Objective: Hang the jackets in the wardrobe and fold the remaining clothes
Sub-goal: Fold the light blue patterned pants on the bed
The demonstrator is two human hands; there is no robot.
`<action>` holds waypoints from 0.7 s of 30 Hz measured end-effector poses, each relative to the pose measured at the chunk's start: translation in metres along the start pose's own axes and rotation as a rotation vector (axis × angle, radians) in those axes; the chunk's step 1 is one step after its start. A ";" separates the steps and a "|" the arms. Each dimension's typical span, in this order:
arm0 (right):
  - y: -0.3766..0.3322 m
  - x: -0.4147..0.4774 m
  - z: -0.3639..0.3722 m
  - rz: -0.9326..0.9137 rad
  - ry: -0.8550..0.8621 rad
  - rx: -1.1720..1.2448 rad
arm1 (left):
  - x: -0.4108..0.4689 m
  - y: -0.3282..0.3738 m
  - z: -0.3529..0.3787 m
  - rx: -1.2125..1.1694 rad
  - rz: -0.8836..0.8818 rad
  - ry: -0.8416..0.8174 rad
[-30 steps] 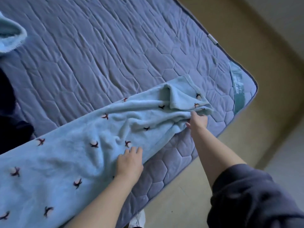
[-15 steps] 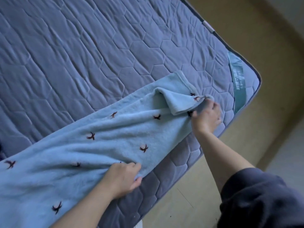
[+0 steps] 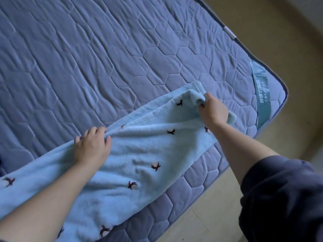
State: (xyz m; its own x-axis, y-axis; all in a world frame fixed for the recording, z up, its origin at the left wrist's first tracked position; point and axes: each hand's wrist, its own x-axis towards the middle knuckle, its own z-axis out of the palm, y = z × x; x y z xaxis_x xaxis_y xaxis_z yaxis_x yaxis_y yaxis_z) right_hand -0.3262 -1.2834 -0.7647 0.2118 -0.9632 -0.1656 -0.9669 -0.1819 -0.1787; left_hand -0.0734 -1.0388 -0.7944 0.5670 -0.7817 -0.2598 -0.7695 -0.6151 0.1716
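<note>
- Quilted blue-grey mattress (image 3: 122, 58) fills most of the view, with a teal label band (image 3: 262, 95) at its right corner and a beige floor (image 3: 297, 84) beyond its edge.
- On the mattress, along its near edge, lies a light blue fleece garment (image 3: 148, 154) with small dark motifs. Its long axis runs from near left to far right. It is perhaps pyjama trousers, but the shape is not clear enough to say.
- The left hand (image 3: 91, 147) is at the far edge of the garment, about its middle, with the fingers curled and gripping a fold of cloth.
- The right hand (image 3: 214, 112) is at the far right end and pinches a bunched corner between fingers and thumb.
- The right hand is nearer to the free end, and the cloth stretches from it toward near left. A fold would likely bring that end along the long axis toward the left hand.
</note>
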 end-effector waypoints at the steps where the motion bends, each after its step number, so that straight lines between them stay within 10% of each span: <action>1: -0.002 0.007 -0.001 0.047 -0.009 0.022 | 0.003 -0.005 -0.003 0.005 0.032 -0.040; 9: -0.017 0.042 -0.012 0.216 0.093 -0.010 | 0.019 -0.008 -0.017 -0.039 -0.069 0.127; 12: -0.024 0.012 0.004 -0.029 0.117 -0.122 | 0.009 0.009 -0.008 -0.013 0.149 0.160; 15: -0.026 -0.025 0.035 -0.332 -0.083 -0.265 | -0.012 0.026 0.016 0.103 0.434 0.100; 21: -0.018 -0.046 0.066 -0.068 -0.293 -0.290 | -0.019 0.016 0.049 0.411 0.411 -0.141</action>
State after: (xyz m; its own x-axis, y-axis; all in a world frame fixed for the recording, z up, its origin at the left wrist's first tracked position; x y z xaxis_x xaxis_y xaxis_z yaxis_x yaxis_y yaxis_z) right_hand -0.3089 -1.2227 -0.8179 0.2675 -0.8574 -0.4396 -0.9404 -0.3317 0.0747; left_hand -0.1106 -1.0284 -0.8333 0.1758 -0.9086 -0.3788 -0.9842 -0.1531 -0.0894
